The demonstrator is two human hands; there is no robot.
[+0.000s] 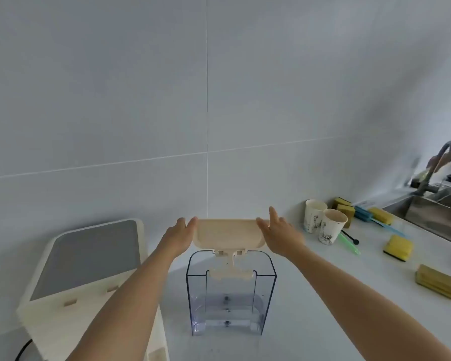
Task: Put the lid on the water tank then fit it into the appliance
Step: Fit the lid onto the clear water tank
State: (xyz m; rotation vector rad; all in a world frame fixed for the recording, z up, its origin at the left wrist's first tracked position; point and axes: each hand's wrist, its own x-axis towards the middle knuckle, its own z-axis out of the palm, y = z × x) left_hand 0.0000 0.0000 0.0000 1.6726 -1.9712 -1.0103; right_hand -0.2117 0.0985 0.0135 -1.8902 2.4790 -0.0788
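A clear, bluish water tank [231,295] stands upright on the white counter in front of me. Its cream lid [228,234] is tilted up above the tank's far rim, with a hinged cream tab hanging down over the tank's opening. My left hand [179,235] grips the lid's left end and my right hand [279,233] grips its right end. The cream appliance [84,277] with a grey top panel sits to the left of the tank, its rear side facing me.
Two paper cups [323,222] stand right of my hands. Several yellow sponges [399,247] and blue and green utensils lie further right. A steel sink [432,212] with a tap is at the far right. A tiled wall runs behind.
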